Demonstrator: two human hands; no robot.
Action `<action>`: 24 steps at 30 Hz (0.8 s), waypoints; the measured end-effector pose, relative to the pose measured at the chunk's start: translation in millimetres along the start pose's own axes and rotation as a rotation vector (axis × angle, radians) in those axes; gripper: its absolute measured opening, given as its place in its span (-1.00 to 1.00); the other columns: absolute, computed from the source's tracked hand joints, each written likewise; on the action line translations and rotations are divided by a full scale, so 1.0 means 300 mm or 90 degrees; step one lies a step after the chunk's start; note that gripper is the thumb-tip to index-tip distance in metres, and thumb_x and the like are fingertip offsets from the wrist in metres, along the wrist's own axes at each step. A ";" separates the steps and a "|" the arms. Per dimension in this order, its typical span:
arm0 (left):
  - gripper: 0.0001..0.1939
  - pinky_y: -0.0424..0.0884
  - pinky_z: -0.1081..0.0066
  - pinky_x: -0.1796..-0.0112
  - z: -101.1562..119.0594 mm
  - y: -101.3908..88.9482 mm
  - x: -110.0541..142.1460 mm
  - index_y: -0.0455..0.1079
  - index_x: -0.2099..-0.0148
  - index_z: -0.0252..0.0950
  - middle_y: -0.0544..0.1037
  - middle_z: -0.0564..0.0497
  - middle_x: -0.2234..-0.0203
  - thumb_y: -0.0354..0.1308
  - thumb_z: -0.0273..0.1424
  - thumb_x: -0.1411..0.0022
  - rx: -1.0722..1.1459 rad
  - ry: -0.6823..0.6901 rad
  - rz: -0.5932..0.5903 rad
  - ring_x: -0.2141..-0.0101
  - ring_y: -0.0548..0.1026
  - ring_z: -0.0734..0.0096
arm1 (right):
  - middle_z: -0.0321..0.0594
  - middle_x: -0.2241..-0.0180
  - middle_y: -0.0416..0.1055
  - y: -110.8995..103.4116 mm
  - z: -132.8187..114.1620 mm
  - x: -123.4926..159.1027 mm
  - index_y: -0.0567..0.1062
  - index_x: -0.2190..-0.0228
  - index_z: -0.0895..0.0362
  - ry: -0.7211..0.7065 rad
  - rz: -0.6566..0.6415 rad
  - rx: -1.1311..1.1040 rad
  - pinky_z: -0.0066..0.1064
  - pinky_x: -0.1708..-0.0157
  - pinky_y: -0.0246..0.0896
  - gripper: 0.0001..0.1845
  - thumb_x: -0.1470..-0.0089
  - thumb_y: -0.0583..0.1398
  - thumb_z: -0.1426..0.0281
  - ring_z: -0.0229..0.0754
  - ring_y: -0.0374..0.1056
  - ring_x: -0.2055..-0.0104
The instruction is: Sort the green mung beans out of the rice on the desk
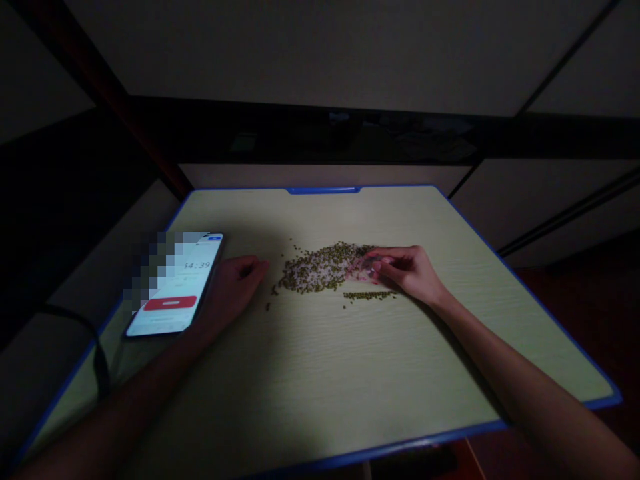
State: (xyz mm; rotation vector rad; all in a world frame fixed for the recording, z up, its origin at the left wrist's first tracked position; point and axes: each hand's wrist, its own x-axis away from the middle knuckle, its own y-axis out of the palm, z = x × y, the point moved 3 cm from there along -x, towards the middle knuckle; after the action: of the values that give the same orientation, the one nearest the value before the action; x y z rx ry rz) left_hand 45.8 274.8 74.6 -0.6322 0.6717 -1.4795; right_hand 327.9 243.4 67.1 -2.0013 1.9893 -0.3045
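A pile of small green beans, which look like mung beans, lies mid-table with whitish bits among them. At its right end is a clear plastic bag with pink print. My right hand pinches this bag between thumb and fingers; the fingertips partly hide it. Just below, a narrow row of green beans runs left to right. My left hand rests left of the pile, apart from it, fingers curled together beside the phone. Whether anything is inside those fingers is hidden in shadow.
A lit phone with a timer and a red button stands at the left, a dark cable near it. The pale table has a blue edge. Stray beans lie left of the pile. Dim cabinet panels rise behind.
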 end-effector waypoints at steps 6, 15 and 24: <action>-0.67 0.03 0.45 0.52 0.011 -0.007 0.003 0.13 0.65 -0.27 0.14 0.16 0.74 -0.08 -0.18 -0.01 0.000 0.000 0.000 0.61 0.15 0.52 | -0.28 0.64 0.30 0.002 0.004 0.000 0.57 0.30 0.34 -0.023 -0.013 0.017 -0.51 0.69 -0.10 -0.63 0.14 0.17 0.36 -0.41 0.02 0.65; -0.66 0.03 0.46 0.53 0.010 -0.005 0.007 0.11 0.67 -0.27 0.12 0.18 0.75 -0.07 -0.17 -0.01 0.007 0.005 0.008 0.63 0.13 0.54 | -0.31 0.69 0.23 0.009 -0.008 0.000 0.57 0.28 0.35 -0.030 0.006 0.036 -0.47 0.67 -0.01 -0.57 0.14 0.16 0.30 -0.37 0.06 0.65; -0.67 0.05 0.47 0.53 0.007 -0.010 0.007 0.12 0.66 -0.27 0.14 0.18 0.76 -0.05 -0.21 -0.04 0.011 0.006 0.002 0.63 0.15 0.53 | -0.35 0.69 0.20 0.016 -0.009 0.001 0.56 0.27 0.33 -0.038 -0.026 0.019 -0.50 0.68 -0.04 -0.61 0.11 0.17 0.32 -0.39 0.03 0.65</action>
State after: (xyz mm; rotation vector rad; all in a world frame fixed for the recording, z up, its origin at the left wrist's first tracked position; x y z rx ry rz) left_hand 45.4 272.6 78.1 -0.6108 0.6671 -1.4849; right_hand 322.6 243.0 67.8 -2.0114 1.8983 -0.2781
